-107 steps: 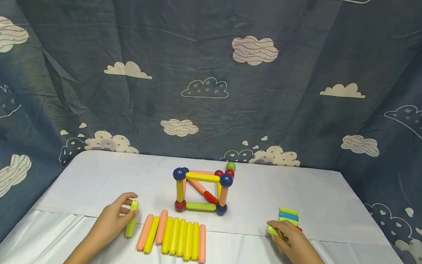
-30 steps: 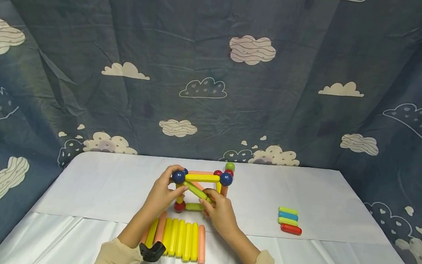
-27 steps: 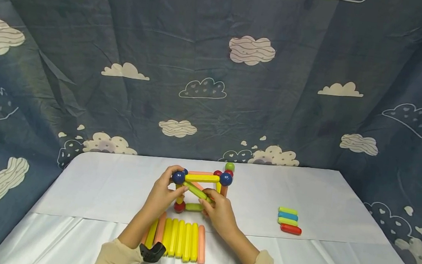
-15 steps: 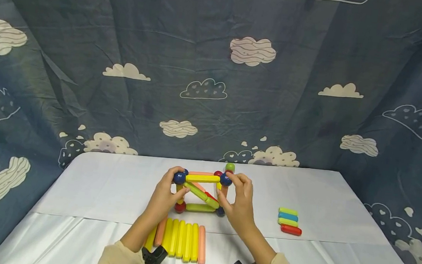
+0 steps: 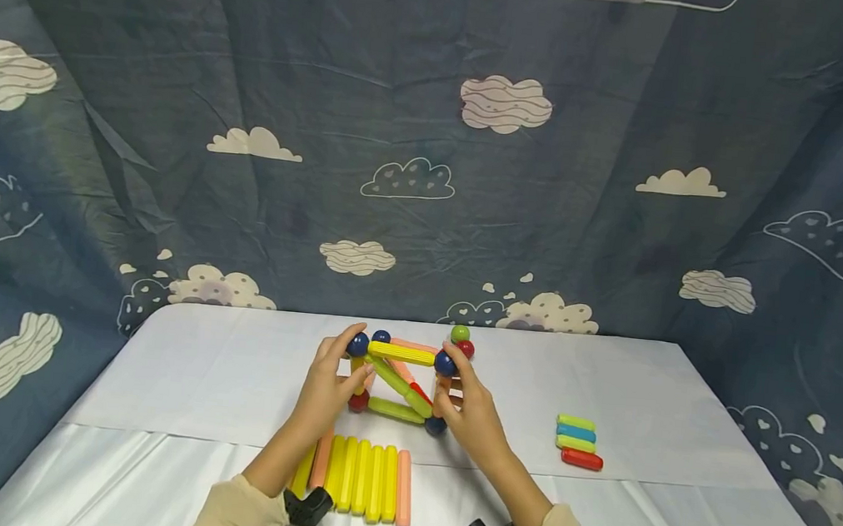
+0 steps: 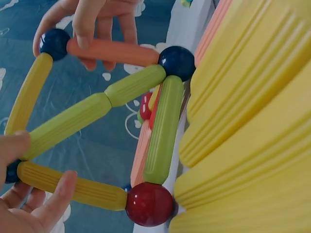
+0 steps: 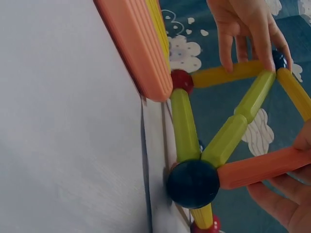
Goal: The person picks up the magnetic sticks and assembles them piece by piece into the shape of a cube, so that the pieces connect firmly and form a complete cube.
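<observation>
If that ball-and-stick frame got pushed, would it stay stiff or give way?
The frame may skew at its joints, but its straight sticks look stiff. Its green diagonal might buckle, since two sticks meet end to end there. The glossy balls could feel slippery.

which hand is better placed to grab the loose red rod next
Probably the right hand: the red rod lies to its right, farther from the left hand. Both grip the frame, so the right must release first.

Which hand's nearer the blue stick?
Right. The right hand holds the right side of the frame, left of the blue stick and apart from it. The left hand holds the frame's left side, farther away.
</observation>
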`<action>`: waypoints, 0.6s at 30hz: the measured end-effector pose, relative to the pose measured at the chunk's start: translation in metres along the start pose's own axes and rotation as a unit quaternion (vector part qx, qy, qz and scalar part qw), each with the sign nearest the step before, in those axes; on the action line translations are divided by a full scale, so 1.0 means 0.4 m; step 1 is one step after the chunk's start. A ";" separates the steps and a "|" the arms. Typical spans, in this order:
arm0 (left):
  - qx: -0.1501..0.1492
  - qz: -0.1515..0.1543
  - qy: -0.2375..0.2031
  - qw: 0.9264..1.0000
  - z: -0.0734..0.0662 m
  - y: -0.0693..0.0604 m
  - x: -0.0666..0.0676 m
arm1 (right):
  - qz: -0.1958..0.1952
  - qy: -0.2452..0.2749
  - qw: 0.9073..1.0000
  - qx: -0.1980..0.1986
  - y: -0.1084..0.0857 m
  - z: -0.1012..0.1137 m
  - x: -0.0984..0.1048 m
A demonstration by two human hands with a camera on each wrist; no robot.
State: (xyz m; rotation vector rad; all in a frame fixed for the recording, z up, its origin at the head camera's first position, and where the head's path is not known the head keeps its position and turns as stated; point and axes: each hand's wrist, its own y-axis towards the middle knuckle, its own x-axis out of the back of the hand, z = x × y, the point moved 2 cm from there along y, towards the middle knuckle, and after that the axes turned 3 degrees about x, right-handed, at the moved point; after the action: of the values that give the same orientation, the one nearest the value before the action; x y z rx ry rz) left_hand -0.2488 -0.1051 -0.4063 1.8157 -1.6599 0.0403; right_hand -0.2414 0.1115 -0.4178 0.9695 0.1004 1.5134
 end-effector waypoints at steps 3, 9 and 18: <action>0.009 0.004 -0.024 1.000 0.013 0.015 0.001 | -0.001 0.002 1.000 0.010 -0.004 0.005 -0.005; 0.029 0.012 -0.066 0.997 0.030 0.056 -0.004 | 0.003 -0.002 1.000 0.024 -0.007 0.015 -0.026; 0.066 0.036 -0.094 0.993 0.047 0.128 -0.026 | 0.002 0.027 0.998 0.059 -0.002 0.038 -0.058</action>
State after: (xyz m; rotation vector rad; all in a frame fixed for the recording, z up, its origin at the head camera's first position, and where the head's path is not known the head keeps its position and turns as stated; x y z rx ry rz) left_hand -0.3042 -0.1034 -0.4030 1.9059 -1.8932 0.0109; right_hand -0.2345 0.0848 -0.4200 1.0226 0.2301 1.5514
